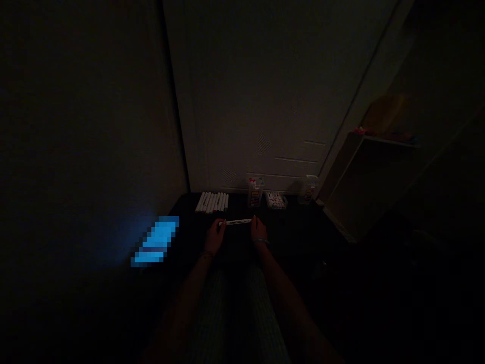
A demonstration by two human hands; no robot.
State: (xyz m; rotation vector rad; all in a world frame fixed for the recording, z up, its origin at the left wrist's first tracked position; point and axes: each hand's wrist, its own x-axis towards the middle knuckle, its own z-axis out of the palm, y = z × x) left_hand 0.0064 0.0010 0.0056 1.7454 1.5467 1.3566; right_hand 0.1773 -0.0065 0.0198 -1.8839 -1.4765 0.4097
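A white marker (238, 222) with dark print along its barrel is stretched level between my two hands. My left hand (215, 236) pinches its left end, and my right hand (259, 230) grips the right end. Beyond my left hand, several white markers (212, 201) lie side by side in a row on the dark table (235, 247). Behind the held marker stands a clear container (255, 193) with a few coloured marker tips showing. To its right lies a low clear case (276, 200) with markers in it. The dim light hides fine detail.
A second clear container (308, 190) stands at the table's back right, near the pale wall panel (261, 101). A bright blue pixelated screen (156, 242) glows at the left. On the right is a shelf-like unit (356, 177) with coloured things on top.
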